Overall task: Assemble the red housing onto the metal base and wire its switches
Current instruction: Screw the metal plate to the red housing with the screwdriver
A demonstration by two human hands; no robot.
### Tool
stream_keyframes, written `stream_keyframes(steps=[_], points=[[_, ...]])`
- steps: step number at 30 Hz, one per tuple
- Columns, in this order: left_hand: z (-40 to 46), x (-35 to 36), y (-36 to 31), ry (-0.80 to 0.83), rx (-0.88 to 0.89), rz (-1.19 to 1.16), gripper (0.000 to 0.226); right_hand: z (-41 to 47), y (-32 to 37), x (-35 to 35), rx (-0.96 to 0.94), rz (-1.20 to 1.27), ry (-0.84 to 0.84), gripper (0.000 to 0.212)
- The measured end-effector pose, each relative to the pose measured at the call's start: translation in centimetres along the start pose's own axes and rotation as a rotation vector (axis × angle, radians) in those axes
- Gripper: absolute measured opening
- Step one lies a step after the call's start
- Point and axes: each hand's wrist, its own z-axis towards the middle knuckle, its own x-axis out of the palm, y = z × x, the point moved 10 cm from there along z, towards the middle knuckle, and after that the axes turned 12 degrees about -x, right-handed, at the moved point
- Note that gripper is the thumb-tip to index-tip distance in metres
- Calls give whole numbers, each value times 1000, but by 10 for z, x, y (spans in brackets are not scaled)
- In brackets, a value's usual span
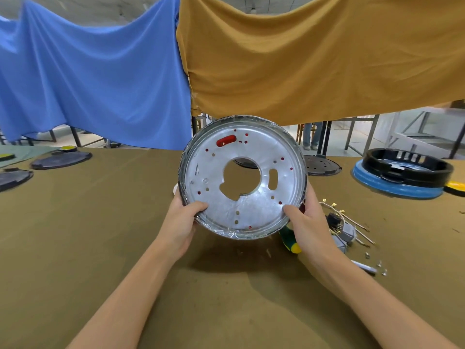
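Note:
I hold a round metal base [249, 210] upright above the table, its flat face toward me, with a large hole in the middle and plastic film on its rim. Red housing [226, 141] shows through the slot and small holes behind it. My left hand [182, 222] grips the lower left rim, thumb on the face. My right hand [305, 224] grips the lower right rim, thumb on the face. Switches with wires [344, 227] lie on the table to the right of my right hand.
A green and yellow screwdriver [289, 240] lies under the base. Small screws [377, 265] and a marker [364, 267] lie right of it. A black ring on a blue housing [400, 175] stands far right. Dark plates [61, 159] lie at left. Blue and ochre cloths hang behind.

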Motion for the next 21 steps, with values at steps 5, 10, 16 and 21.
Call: stream_keyframes(steps=[5, 10, 16, 21], points=[[0, -1, 0, -14, 10, -9, 49, 1, 4, -5, -33, -10, -28, 60], [0, 1, -1, 12, 7, -22, 48, -1, 4, -1, -16, 0, 24, 72], [0, -1, 2, 16, -13, -54, 53, -2, 10, 3, -29, 11, 64, 79], [1, -6, 4, -12, -30, -67, 57, -3, 14, 7, -35, 9, 84, 79]])
